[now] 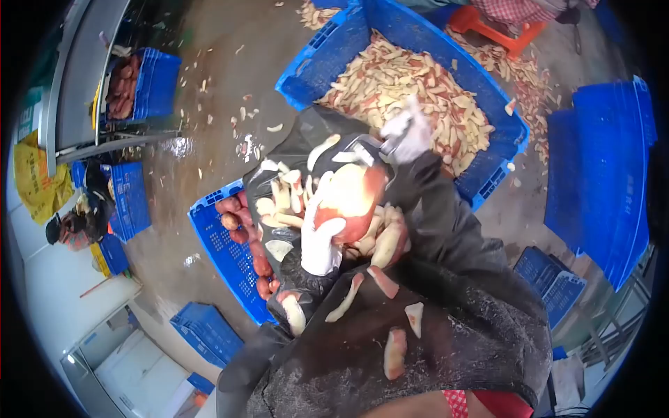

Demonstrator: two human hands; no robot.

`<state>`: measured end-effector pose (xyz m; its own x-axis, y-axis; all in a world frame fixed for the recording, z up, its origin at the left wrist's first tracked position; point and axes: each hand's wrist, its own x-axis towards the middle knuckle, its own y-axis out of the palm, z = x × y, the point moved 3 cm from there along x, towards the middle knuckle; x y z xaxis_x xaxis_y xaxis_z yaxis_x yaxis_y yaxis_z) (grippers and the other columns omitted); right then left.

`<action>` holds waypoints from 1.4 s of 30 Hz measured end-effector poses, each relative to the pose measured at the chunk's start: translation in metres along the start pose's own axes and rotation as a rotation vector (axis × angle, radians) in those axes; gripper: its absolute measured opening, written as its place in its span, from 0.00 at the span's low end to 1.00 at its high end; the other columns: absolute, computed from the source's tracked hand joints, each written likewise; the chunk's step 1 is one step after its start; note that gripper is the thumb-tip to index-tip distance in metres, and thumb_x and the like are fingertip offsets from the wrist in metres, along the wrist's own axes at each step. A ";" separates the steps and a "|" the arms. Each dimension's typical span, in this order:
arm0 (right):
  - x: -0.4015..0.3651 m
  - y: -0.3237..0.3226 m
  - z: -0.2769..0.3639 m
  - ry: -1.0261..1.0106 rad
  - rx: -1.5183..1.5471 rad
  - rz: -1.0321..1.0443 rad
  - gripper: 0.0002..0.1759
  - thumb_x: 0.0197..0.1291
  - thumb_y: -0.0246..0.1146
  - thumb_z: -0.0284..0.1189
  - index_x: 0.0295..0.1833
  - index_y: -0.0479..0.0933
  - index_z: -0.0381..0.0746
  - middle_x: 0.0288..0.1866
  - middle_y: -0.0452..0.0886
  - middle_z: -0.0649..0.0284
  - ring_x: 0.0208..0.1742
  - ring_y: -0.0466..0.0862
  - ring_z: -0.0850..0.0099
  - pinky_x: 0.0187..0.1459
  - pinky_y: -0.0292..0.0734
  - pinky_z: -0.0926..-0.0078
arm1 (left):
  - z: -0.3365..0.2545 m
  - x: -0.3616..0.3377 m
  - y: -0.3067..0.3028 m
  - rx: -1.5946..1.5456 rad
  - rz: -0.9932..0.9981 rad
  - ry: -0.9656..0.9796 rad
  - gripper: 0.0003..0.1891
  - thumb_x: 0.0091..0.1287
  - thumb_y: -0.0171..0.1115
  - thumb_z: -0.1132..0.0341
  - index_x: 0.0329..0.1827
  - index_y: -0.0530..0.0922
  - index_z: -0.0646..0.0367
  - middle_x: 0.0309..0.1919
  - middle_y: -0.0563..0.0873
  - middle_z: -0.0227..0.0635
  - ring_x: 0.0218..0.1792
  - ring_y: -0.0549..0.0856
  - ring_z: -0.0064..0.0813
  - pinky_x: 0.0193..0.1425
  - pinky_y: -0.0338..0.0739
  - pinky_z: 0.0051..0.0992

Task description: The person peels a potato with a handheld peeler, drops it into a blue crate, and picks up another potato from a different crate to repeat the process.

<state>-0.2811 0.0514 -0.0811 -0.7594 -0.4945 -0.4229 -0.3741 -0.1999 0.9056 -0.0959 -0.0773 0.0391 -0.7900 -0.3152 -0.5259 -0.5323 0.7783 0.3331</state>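
Note:
My left hand (pixel 321 245), in a white glove, grips a large, partly peeled sweet potato (pixel 354 198) over my lap. Pale flesh shows on its upper face, and red skin remains on its right and lower sides. My right hand (pixel 408 132), also gloved in white, is apart from it, above and to the right, near the edge of the peel-filled crate. Motion smears its fingers, so any tool in it cannot be made out. Thick peel strips (pixel 287 198) lie around the sweet potato and on my black apron (pixel 460 313).
A blue crate (pixel 289 85) heaped with peelings stands in front. Left of my lap, another blue crate (pixel 209 237) holds red-skinned tubers (pixel 240 223). Tall blue crates (pixel 599 174) stand on the right. An orange stool (pixel 498 35) and a person's checked clothing (pixel 512 10) appear beyond. Scraps litter the wet floor.

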 end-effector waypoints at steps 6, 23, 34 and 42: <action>-0.019 0.049 -0.023 -0.148 -0.215 -0.126 0.23 0.71 0.45 0.50 0.26 0.65 0.48 0.15 0.62 0.75 0.14 0.64 0.82 0.15 0.59 0.78 | 0.021 0.000 -0.008 -0.496 0.004 -0.375 0.34 0.58 0.58 0.54 0.67 0.64 0.60 0.58 0.76 0.47 0.53 0.80 0.47 0.44 0.85 0.41; -0.056 0.112 -0.052 0.140 -0.476 0.134 0.27 0.72 0.44 0.49 0.20 0.61 0.48 0.13 0.58 0.75 0.12 0.60 0.80 0.14 0.57 0.77 | -0.018 0.004 0.005 -0.171 0.603 -0.312 0.34 0.51 0.67 0.69 0.63 0.66 0.60 0.54 0.78 0.40 0.54 0.79 0.34 0.58 0.76 0.39; -0.074 0.106 0.002 -0.218 -0.283 -0.026 0.25 0.73 0.45 0.46 0.21 0.62 0.50 0.12 0.54 0.76 0.10 0.53 0.81 0.16 0.55 0.81 | -0.033 0.004 0.032 1.112 0.347 0.488 0.32 0.44 0.73 0.61 0.55 0.75 0.61 0.52 0.80 0.45 0.53 0.80 0.45 0.57 0.74 0.36; -0.084 0.098 -0.015 0.043 -0.216 -0.005 0.25 0.70 0.50 0.47 0.21 0.64 0.48 0.13 0.60 0.73 0.14 0.64 0.77 0.21 0.65 0.74 | -0.023 -0.002 0.034 1.301 0.418 0.592 0.35 0.42 0.74 0.61 0.57 0.75 0.62 0.51 0.81 0.43 0.50 0.80 0.45 0.56 0.74 0.37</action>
<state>-0.2459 0.0607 0.0434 -0.7326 -0.5277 -0.4299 -0.2517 -0.3767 0.8915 -0.1192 -0.0623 0.0696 -0.9888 0.1268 -0.0784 0.1448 0.6922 -0.7070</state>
